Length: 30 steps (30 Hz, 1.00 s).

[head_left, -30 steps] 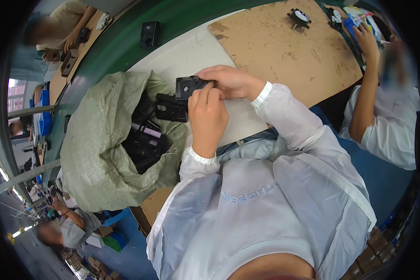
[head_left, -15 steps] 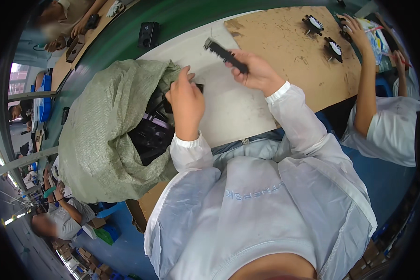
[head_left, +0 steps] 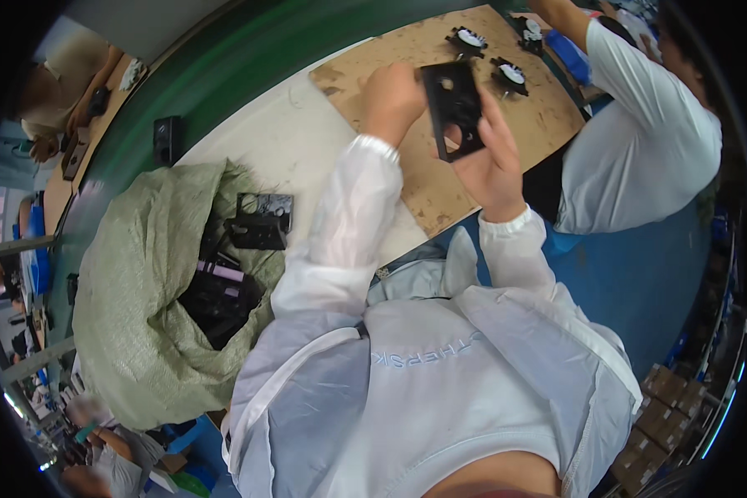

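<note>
A black flat plastic housing (head_left: 450,108) with round holes is held up in my right hand (head_left: 491,162), its broad face in sight. The fingers lie along its right edge, and the thumb shows by the lower hole. My left hand (head_left: 393,100) is curled closed against the left edge of the housing. Its fingertips are turned away, so whatever they grip is hidden. Both hands are over the brown board (head_left: 349,70). At left, a greenish woven sack (head_left: 133,290) gapes open with black plastic parts (head_left: 224,290) inside. A black boxy part (head_left: 257,232) lies at its mouth.
Round black-and-white parts (head_left: 509,76) stand at the board's far right. A black box (head_left: 168,139) stands at the edge of the green belt (head_left: 249,58). A co-worker in a white shirt (head_left: 647,149) sits close on the right; others work at left.
My left hand has left the sack's mouth and come across to the housing. The right hand has turned the housing from edge-on to face-on. The view has shifted, and the right co-worker's arm has moved.
</note>
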Each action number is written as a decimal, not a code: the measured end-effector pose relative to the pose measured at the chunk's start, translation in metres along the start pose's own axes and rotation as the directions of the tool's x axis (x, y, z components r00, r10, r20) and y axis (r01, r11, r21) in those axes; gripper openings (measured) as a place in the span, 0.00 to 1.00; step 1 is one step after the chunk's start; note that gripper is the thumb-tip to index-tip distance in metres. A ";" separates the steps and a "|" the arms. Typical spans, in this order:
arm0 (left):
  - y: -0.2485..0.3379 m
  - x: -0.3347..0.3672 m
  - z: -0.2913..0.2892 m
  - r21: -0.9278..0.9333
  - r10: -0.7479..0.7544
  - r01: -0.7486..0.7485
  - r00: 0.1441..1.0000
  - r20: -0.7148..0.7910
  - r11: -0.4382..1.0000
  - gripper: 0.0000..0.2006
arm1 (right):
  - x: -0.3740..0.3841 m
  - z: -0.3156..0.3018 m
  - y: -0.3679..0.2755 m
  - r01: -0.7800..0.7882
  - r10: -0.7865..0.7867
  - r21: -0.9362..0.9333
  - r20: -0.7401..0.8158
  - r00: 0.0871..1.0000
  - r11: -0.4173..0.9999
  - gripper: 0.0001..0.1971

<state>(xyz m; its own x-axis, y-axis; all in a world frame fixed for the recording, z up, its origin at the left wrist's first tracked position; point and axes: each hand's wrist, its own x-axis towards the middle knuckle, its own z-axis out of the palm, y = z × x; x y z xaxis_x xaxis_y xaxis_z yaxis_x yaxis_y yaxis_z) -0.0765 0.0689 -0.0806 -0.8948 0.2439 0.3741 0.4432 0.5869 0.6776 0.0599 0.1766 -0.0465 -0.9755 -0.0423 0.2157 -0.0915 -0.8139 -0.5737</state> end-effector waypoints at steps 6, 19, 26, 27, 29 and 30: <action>0.002 0.058 0.093 0.217 0.000 0.004 1.000 -0.016 0.976 0.16 | -0.051 -0.042 -0.048 0.020 -0.016 -0.069 0.069 0.998 0.997 0.33; 0.024 0.084 0.104 0.324 0.174 -0.107 0.967 -0.185 0.940 0.12 | -0.062 -0.012 -0.056 0.079 -0.031 0.178 -0.258 0.966 0.981 0.27; 0.035 0.033 -0.002 0.114 0.330 -0.320 0.781 -0.529 0.940 0.06 | -0.037 -0.040 -0.051 0.137 -0.153 -0.160 -0.091 0.984 0.978 0.27; 0.035 0.023 -0.015 0.127 0.330 -0.312 0.781 -0.530 0.942 0.06 | -0.030 -0.041 -0.048 0.129 -0.142 -0.148 -0.086 0.986 0.981 0.27; 0.033 0.004 -0.040 -0.021 0.254 -0.315 0.801 -0.543 0.949 0.05 | -0.013 -0.041 -0.042 0.129 -0.131 -0.189 0.001 0.991 0.974 0.28; 0.032 -0.005 -0.050 -0.095 0.217 -0.316 0.810 -0.544 0.944 0.05 | -0.005 -0.040 -0.038 0.133 -0.126 -0.209 0.044 0.991 0.969 0.28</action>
<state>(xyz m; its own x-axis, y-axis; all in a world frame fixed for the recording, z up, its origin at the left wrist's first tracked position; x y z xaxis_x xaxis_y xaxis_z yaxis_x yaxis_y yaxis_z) -0.0553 0.0482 -0.0290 -0.5995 -0.0955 0.7947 0.7064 0.4035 0.5815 0.0602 0.2312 -0.0576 -0.9465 0.0356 0.3209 -0.2599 -0.6733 -0.6922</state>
